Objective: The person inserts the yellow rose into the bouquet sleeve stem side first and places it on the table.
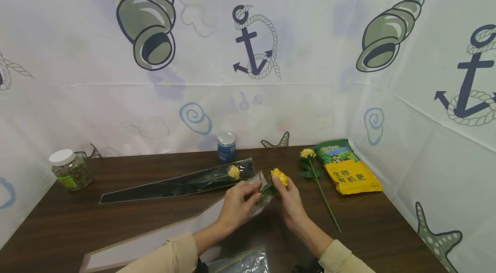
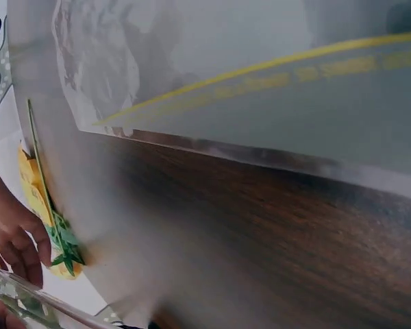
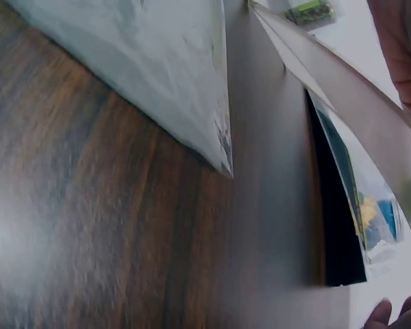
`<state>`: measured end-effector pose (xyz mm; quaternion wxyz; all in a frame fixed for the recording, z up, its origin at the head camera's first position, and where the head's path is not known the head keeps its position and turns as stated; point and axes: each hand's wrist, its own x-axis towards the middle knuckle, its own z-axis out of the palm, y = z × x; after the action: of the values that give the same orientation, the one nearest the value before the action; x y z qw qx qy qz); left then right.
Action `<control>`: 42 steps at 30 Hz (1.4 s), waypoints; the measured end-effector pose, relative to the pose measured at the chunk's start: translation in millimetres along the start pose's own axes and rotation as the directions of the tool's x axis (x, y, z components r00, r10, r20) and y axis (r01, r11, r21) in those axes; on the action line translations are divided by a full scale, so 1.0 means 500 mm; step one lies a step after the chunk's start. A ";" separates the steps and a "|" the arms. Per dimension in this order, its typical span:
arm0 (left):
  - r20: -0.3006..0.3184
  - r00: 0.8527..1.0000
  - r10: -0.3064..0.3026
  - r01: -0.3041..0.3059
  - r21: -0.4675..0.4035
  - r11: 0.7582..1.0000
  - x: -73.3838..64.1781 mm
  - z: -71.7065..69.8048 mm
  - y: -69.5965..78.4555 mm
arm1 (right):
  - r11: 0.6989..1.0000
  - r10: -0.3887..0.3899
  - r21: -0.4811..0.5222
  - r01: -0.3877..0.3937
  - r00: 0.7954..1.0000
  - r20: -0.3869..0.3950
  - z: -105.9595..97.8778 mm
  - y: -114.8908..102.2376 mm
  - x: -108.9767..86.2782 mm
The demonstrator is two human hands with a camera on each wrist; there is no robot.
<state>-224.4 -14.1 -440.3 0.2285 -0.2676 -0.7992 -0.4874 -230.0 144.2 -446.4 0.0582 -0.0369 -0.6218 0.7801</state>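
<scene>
In the head view my left hand (image 1: 237, 206) pinches the upper edge of a long white flower sleeve (image 1: 193, 229). My right hand (image 1: 289, 204) holds a yellow rose (image 1: 279, 176) just below its bloom, at the sleeve's open end. Green leaves show through the clear mouth of the sleeve, and the rose's stem is hidden. Behind the left hand lies a black flower sleeve (image 1: 166, 190) with a pale yellow rose (image 1: 234, 172) inside it. To the right of my right hand, another yellow rose (image 1: 308, 153) lies bare with its long green stem.
A yellow and green fertilizer bag (image 1: 348, 169) lies at the back right. At the back stands a blue can (image 1: 226, 147), with a white-lidded jar (image 1: 71, 169) at far left. Clear plastic sleeves (image 1: 244, 262) lie at the table's front. A printed cloth hangs behind the table.
</scene>
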 end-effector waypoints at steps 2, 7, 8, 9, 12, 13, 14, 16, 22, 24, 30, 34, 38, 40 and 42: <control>-0.005 1.000 0.003 -0.003 0.009 1.000 0.000 -0.001 -0.003 | 1.000 -0.010 -0.021 0.010 1.000 0.007 -0.003 -0.003 0.001; -0.011 1.000 0.017 -0.017 0.015 1.000 0.004 -0.002 -0.006 | 0.994 -0.055 -0.094 0.055 0.998 0.009 -0.006 -0.002 -0.001; -0.012 1.000 0.021 -0.021 0.015 1.000 0.006 -0.003 -0.006 | 0.993 -0.052 -0.104 0.053 0.999 0.015 -0.006 -0.001 -0.003; -0.012 1.000 0.023 -0.023 0.015 1.000 0.008 -0.003 -0.005 | 0.991 -0.049 -0.123 0.051 0.999 0.020 -0.006 0.000 -0.004; -0.003 1.000 0.030 -0.030 0.018 0.999 0.014 -0.004 -0.003 | 0.984 -0.033 -0.175 0.039 0.999 0.036 -0.007 0.005 -0.008; 0.002 1.000 0.030 -0.030 0.021 0.999 0.015 -0.004 -0.003 | 0.982 -0.035 -0.186 0.041 0.999 0.034 -0.008 0.005 -0.009; 0.007 1.000 0.029 -0.029 0.026 0.999 0.015 -0.005 -0.004 | 0.981 -0.038 -0.189 0.044 0.999 0.033 -0.009 0.006 -0.010; 0.018 1.000 0.016 -0.016 0.037 0.999 0.013 -0.005 -0.004 | 0.980 -0.054 -0.192 0.059 0.998 0.030 -0.014 0.007 -0.011; 0.043 0.999 -0.010 0.008 0.041 0.999 0.008 -0.005 -0.008 | 0.964 -0.099 -0.239 0.117 0.991 0.085 -0.025 0.009 -0.017; 0.043 0.999 0.007 -0.009 0.037 0.999 0.010 -0.004 -0.008 | 0.959 -0.089 -0.258 0.120 0.988 0.126 -0.027 0.011 -0.021; 0.045 0.998 0.043 -0.045 0.035 0.998 0.020 0.001 -0.006 | 0.956 -0.057 -0.273 0.105 0.983 0.176 -0.026 0.013 -0.032; 0.042 0.999 0.008 -0.010 0.034 0.999 0.026 -0.001 -0.010 | 0.944 -0.004 -0.320 0.076 0.976 0.219 -0.022 0.008 -0.036; 0.066 0.997 -0.045 0.044 0.021 0.999 0.027 -0.007 -0.014 | 0.964 0.070 -0.267 0.009 0.956 0.283 -0.016 0.007 -0.039; 0.080 0.994 -0.074 0.072 0.027 0.997 0.021 -0.014 -0.017 | 0.976 0.083 -0.218 -0.019 0.954 0.288 -0.014 0.010 -0.040; 0.086 0.991 -0.098 0.091 0.074 0.993 0.007 -0.024 -0.027 | 0.983 0.081 -0.182 -0.032 0.959 0.271 -0.014 0.015 -0.041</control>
<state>-234.6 -29.4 -442.0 0.1783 -0.2429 -0.8370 -0.4568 -208.9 146.5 -455.5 -0.0553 0.0498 -0.6889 0.7210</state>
